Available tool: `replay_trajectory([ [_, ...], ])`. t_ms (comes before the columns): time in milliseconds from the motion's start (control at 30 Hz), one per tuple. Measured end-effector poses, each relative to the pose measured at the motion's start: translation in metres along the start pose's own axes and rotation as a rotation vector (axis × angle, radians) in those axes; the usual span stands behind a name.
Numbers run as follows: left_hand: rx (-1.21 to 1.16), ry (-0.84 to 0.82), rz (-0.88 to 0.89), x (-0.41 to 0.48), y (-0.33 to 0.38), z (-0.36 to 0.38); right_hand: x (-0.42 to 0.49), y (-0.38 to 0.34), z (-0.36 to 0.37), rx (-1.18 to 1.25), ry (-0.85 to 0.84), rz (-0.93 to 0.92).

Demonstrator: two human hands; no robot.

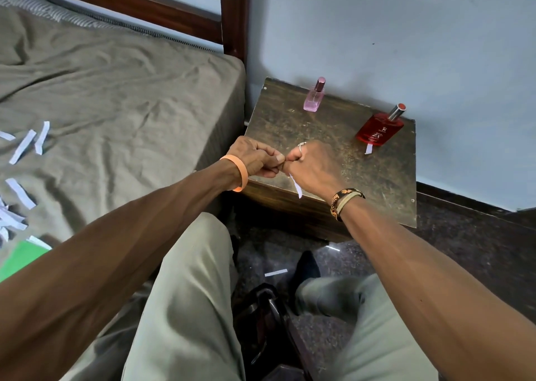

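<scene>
Both hands meet over the front left corner of a small worn wooden table [333, 137]. My left hand [255, 158], with an orange wristband, has its fingers curled and its thumb pinching against the right hand. My right hand [314, 168], with a ring and a woven wristband, pinches a thin white paper strip [296, 185] that hangs down below it. A pink perfume bottle [314, 96] stands at the table's back. A red perfume bottle [380, 129] stands at the back right, with another white strip [369, 149] lying in front of it.
A bed with an olive sheet [116, 99] lies to the left, with several white paper strips [24, 145] on it and a green sheet [20, 260] at its near edge. One strip [275, 272] lies on the dark floor between my knees. The wall stands behind the table.
</scene>
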State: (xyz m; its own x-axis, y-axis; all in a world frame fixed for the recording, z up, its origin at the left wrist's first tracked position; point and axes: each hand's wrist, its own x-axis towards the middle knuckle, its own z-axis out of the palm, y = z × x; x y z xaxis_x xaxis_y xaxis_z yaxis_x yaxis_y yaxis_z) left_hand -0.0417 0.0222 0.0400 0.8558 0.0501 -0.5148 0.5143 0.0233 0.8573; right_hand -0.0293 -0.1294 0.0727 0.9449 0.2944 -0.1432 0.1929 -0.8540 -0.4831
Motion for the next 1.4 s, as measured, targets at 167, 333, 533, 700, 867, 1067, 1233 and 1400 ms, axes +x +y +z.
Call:
replay_trajectory([
  [167,-0.174,0.015,-0.099,0.01,-0.01,-0.01,0.009,-0.003,0.02,-0.006,0.08,-0.031],
  [333,0.074,-0.059,-0.164,0.029,-0.015,-0.025,0.029,0.011,0.029,0.54,-0.018,0.305],
  [533,0.462,0.001,-0.022,0.06,-0.008,-0.03,0.05,0.006,0.043,0.921,-0.248,0.519],
  [700,0.662,0.126,0.173,0.081,-0.008,-0.032,0.069,0.011,0.056,0.991,-0.244,0.553],
  [867,0.753,0.16,0.242,0.097,-0.017,-0.033,0.085,0.022,0.066,0.959,-0.19,0.552],
  [1067,0.764,0.217,0.288,0.103,-0.027,-0.031,0.082,0.035,0.068,1.015,-0.109,0.655],
  [1233,0.703,0.354,0.353,0.091,-0.023,-0.023,0.07,0.048,0.05,1.05,-0.038,0.686],
  [1400,0.27,0.043,0.297,0.057,0.0,0.025,0.043,0.052,0.017,1.029,-0.007,0.549],
])
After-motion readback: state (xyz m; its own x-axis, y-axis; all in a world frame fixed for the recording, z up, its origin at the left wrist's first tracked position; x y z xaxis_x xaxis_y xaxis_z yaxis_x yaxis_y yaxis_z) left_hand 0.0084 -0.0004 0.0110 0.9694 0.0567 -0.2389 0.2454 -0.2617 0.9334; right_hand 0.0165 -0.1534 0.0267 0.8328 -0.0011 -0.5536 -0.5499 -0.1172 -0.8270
